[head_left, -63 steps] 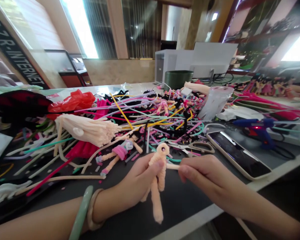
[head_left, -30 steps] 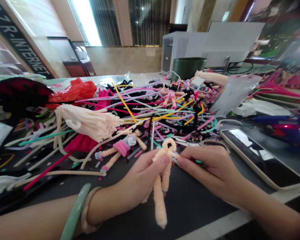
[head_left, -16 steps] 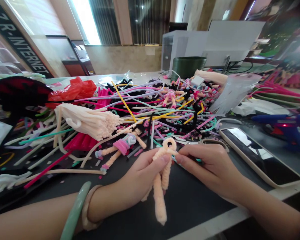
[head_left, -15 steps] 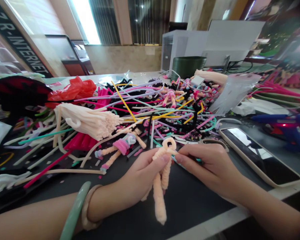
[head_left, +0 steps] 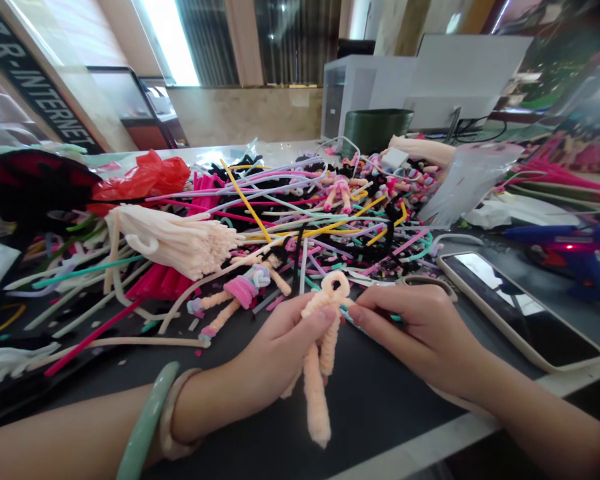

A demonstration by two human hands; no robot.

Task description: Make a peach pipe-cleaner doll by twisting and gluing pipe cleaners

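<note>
Two bare hands work at the near edge of a dark table (head_left: 380, 427). The left hand (head_left: 275, 347) wears two bangles, one pale green jade bangle (head_left: 145, 420) and one beige bangle (head_left: 176, 413), and its grip is closed around the body of a peach chenille pipe-cleaner figure (head_left: 327, 340). The right hand (head_left: 415, 333) holds a tight pinch, thumb against fingers, on a short peach strand (head_left: 349, 302) at the figure's side.

The figure is held up between the hands, above the table. It has one round loop for a head, a tightly twisted body and two long fuzzy legs hanging down, and a further thin end shows behind the left hand.

Compared with the first frame, the hands have closed together: a length of peach strand showed between the figure and the right hand then, and that gap is now almost gone.

Just left of the hands lies one finished doll with a pink wrap (head_left: 243, 290), and one pink doll (head_left: 339, 193) sits on the large heap of mixed pipe cleaners (head_left: 300, 217) behind. One peach bundle (head_left: 175, 243) lies at left, with one red plastic bag (head_left: 145, 181) beyond it. To the right are one pair of scissors (head_left: 427, 281), one phone (head_left: 515, 310) and one blue glue gun (head_left: 575, 243).
</note>
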